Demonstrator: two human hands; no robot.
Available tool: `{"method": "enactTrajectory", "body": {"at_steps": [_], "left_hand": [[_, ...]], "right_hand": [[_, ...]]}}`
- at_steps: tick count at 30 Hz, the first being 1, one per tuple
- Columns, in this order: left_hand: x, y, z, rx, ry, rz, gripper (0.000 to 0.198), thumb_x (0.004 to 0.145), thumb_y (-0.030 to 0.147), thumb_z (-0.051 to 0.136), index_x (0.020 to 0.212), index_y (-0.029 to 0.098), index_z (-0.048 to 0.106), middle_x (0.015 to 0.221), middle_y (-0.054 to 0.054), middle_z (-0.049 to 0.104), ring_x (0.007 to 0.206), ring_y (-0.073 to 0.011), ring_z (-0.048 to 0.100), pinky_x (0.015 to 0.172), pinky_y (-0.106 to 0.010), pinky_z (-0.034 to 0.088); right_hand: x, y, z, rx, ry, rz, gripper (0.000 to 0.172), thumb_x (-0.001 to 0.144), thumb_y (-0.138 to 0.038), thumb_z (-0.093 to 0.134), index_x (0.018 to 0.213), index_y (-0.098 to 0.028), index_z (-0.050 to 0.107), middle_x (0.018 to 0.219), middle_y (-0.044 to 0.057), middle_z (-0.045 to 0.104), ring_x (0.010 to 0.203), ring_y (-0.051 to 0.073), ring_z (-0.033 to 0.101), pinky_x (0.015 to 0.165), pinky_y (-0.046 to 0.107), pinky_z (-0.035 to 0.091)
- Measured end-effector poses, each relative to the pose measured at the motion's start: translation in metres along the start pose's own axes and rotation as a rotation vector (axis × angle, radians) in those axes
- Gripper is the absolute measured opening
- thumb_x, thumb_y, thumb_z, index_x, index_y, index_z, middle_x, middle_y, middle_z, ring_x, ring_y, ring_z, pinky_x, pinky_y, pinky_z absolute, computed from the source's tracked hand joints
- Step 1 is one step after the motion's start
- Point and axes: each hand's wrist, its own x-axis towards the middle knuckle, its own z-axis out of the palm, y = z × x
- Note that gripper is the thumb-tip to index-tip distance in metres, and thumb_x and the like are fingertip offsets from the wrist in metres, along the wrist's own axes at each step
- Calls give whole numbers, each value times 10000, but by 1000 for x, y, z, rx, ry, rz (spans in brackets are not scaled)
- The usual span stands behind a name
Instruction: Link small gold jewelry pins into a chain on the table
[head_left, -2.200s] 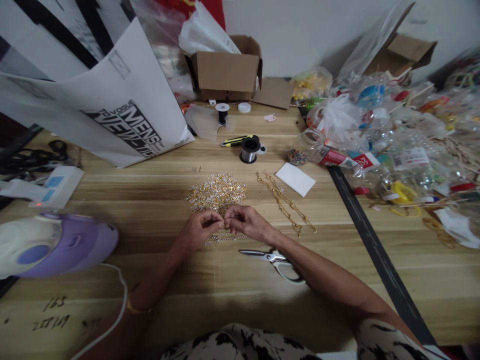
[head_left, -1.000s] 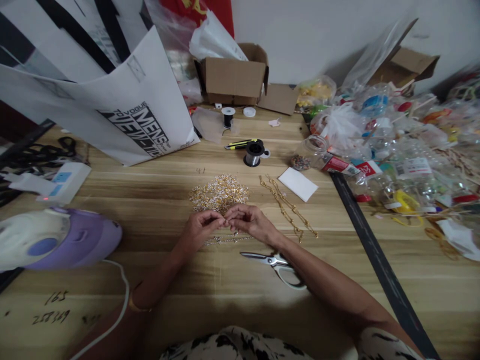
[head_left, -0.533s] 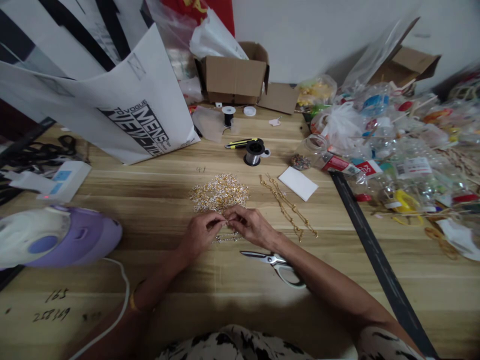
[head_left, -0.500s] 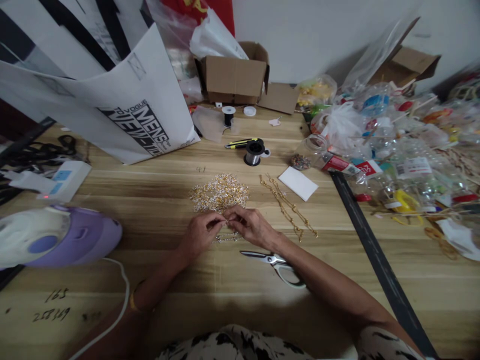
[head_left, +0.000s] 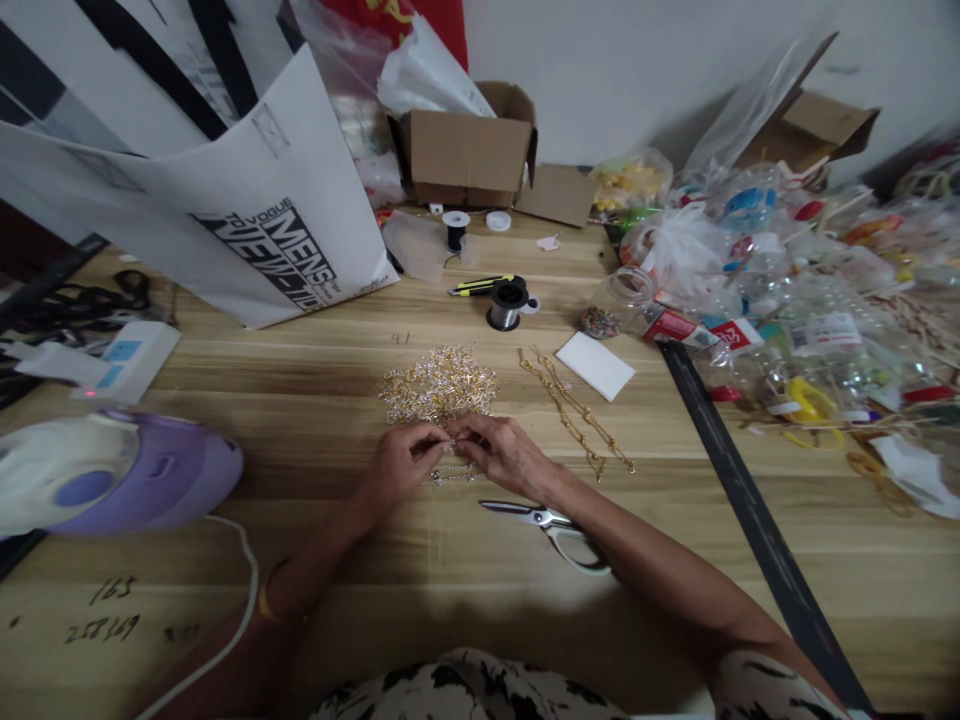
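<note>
My left hand [head_left: 401, 462] and my right hand [head_left: 501, 452] meet over the table, thumbs and index fingers pinched together. Between the fingertips is a tiny shiny bit of a thin beaded chain, mostly hidden by the fingers. Strands of this beaded chain [head_left: 454, 474] lie just below the hands. Right behind my fingers spreads a heap of gold and silver beaded chain [head_left: 439, 383]. Two gold chain lengths [head_left: 574, 410] lie to the right. Scissors [head_left: 551, 520] with pale handles rest near my right wrist, blades pointing left and partly under the forearm.
Behind the heap are a wire spool [head_left: 506, 304], a yellow-black utility knife [head_left: 480, 286] and a black thread spool [head_left: 455, 232]. A white pad [head_left: 595, 366] and bead jar [head_left: 619, 302] stand right. At left are a purple appliance [head_left: 165, 470], its cord and a large bag [head_left: 300, 200].
Hardly anything differs. Both hands stay pinched together at the same spot, with only slight finger movement; the whole view has shifted very slightly.
</note>
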Motion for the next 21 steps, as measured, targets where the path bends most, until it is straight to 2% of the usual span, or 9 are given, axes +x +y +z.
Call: {"method": "enactTrajectory", "body": {"at_steps": [12,16,21], "left_hand": [[3,-7,-1,-214,-41,-123,140,717,266,616,704,129,638,661,-17,632,623,-126,557,590,-207,425],[4,-11,-1,-299,-10,-162,156,700,287,633,689,132,626,640,-13,629,613,-125,558,590,-214,438],[5,-11,-3,-330,16,-164,165,700,303,641,688,139,624,631,-7,628,610,-123,559,582,-213,444]], "right_hand": [[1,0,-2,-3,-3,-2,163,852,-129,492,965,-156,605,835,24,648,685,107,574,627,199,420],[1,-3,-6,-131,-32,1,162,847,-104,490,957,-157,597,849,27,645,676,103,564,628,197,397],[-1,-3,-8,-417,-120,-48,166,858,-99,477,979,-168,569,874,39,638,748,125,564,663,216,366]]}}
